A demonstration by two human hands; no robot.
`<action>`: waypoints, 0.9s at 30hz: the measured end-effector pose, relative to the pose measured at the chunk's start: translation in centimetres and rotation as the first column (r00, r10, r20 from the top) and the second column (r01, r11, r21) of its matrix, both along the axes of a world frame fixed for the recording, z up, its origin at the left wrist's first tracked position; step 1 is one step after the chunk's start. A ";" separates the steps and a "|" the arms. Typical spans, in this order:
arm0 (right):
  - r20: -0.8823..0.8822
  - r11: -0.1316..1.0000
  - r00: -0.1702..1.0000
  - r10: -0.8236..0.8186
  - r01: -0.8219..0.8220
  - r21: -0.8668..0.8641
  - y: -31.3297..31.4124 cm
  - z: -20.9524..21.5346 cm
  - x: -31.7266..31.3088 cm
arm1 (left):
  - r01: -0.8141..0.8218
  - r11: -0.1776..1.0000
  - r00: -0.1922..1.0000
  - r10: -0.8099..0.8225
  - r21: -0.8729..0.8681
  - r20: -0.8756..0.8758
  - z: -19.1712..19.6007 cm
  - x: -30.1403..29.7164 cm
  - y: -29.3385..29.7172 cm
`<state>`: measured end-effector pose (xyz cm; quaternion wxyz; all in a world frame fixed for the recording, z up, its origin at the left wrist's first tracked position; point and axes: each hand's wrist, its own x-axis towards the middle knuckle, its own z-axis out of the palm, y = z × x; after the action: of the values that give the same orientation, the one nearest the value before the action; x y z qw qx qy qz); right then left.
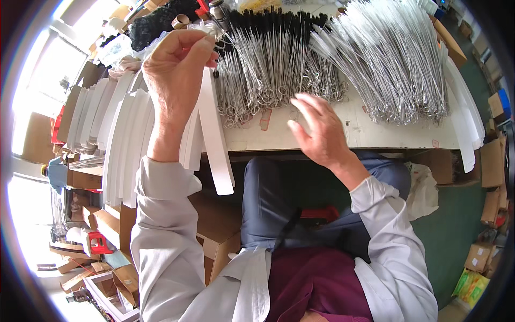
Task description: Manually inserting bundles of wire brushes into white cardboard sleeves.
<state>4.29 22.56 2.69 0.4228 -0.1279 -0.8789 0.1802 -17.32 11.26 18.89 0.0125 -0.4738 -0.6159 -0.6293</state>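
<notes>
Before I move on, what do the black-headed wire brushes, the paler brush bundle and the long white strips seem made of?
Black-headed wire brushes: shiny metal stems, by their glints and bent loops; fuzzy heads, probably synthetic bristle.
Paler brush bundle: similar silvery wire; whitish tips, perhaps nylon.
Long white strips: smooth, even faces; card or plastic, unclear.

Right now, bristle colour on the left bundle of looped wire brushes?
The bristles are black, seen best in the head view.
</notes>
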 end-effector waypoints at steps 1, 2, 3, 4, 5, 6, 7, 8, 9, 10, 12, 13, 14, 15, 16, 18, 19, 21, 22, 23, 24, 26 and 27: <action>-0.001 1.000 1.000 0.004 -0.004 0.002 -0.2 0.7 -1.5 | -0.004 1.000 1.000 0.004 0.002 -0.001 0.2 -0.2 0.0; 0.023 0.999 0.999 0.025 -0.026 0.046 -0.5 1.5 -3.1 | 0.010 0.999 1.000 -0.010 0.033 -0.008 0.3 -0.4 0.1; 0.048 0.995 0.998 0.043 -0.047 0.089 -0.6 2.0 -4.6 | 0.026 0.998 1.000 -0.025 0.064 -0.016 0.5 -0.6 0.3; 0.099 0.992 0.994 0.046 -0.057 0.113 -0.6 2.2 -6.0 | 0.026 0.997 1.000 -0.025 0.067 -0.016 0.7 -0.5 0.5; 0.102 0.989 0.993 0.054 -0.067 0.135 -0.5 1.9 -7.4 | 0.041 0.994 0.999 -0.039 0.105 -0.015 1.1 -0.4 0.7; 0.104 0.985 0.992 0.065 -0.080 0.154 -0.6 1.6 -8.7 | 0.052 0.989 0.999 -0.050 0.141 -0.015 1.4 -0.4 0.7; 0.133 0.982 0.988 0.081 -0.102 0.160 -0.6 1.3 -9.7 | 0.047 0.989 0.999 -0.046 0.142 -0.016 1.8 -0.6 0.5; 0.134 0.981 0.988 0.082 -0.104 0.162 -0.7 1.0 -10.4 | 0.067 0.988 0.997 -0.063 0.142 -0.033 2.1 -0.7 0.5; 0.195 0.974 0.976 0.095 -0.132 0.184 -0.7 0.5 -11.1 | 0.087 0.986 0.995 -0.080 0.141 -0.051 2.5 -0.9 0.3; 0.255 0.965 0.961 0.106 -0.161 0.205 -0.7 0.0 -11.8 | 0.085 0.986 0.996 -0.079 0.143 -0.050 2.8 -1.1 0.2; 0.316 0.966 0.946 0.070 -0.143 0.214 -0.5 -2.1 -12.9 | 0.042 0.977 0.995 -0.023 0.210 -0.093 3.5 -1.5 -0.5; 0.302 0.971 0.949 0.091 -0.152 0.187 -0.4 -2.7 -13.0 | 0.019 0.975 0.991 0.011 0.221 -0.134 4.0 -1.2 -1.0; 0.287 0.974 0.951 0.111 -0.162 0.159 -0.5 -2.7 -13.0 | 0.018 0.975 0.991 0.012 0.222 -0.133 4.4 -1.1 -1.3; 0.274 0.979 0.957 0.095 -0.140 0.151 -0.5 -2.6 -13.2 | -0.007 0.966 0.992 0.040 0.257 -0.122 4.7 -1.0 -1.6; 0.275 0.978 0.957 0.093 -0.139 0.153 -0.5 -2.5 -13.1 | -0.031 0.956 0.992 0.066 0.292 -0.111 5.1 -0.9 -2.0; 0.286 0.984 0.948 0.137 -0.163 0.068 -0.4 -2.1 -12.8 | -0.053 0.956 0.987 0.094 0.289 -0.131 5.7 -0.7 -2.9; 0.287 0.985 0.949 0.134 -0.160 0.071 -0.5 -1.9 -12.5 | -0.033 0.954 0.975 0.096 0.298 -0.200 5.8 -1.3 -3.4; 0.195 0.984 0.973 0.126 -0.148 0.102 -1.2 -1.3 -12.0 | -0.013 0.947 0.969 0.091 0.320 -0.229 6.3 -1.7 -4.6; 0.195 0.983 0.973 0.127 -0.149 0.103 -1.7 -1.1 -11.5 | -0.014 0.947 0.969 0.092 0.321 -0.229 6.4 -1.4 -5.1; 0.164 0.986 0.974 0.155 -0.163 0.038 -2.3 -0.4 -10.5 | 0.023 0.943 0.970 0.060 0.333 -0.236 6.5 -1.2 -5.5; 0.134 0.984 0.975 0.177 -0.174 -0.029 -2.9 0.2 -9.5 | 0.063 0.937 0.970 0.023 0.343 -0.241 6.2 -0.8 -5.6; 0.071 0.969 0.972 0.223 -0.213 -0.122 -4.2 1.7 -7.3 | 0.151 0.906 0.987 -0.115 0.395 -0.114 5.5 0.7 -5.6; 0.013 0.860 0.949 0.314 -0.278 -0.429 -4.9 3.0 -6.3 | 0.218 0.864 0.969 -0.246 0.453 0.001 5.2 1.7 -5.8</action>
<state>-1.99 17.61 5.73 0.3159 -0.0870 -0.8448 0.4230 -15.65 5.48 24.05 0.0278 -0.5099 -0.3925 -0.7650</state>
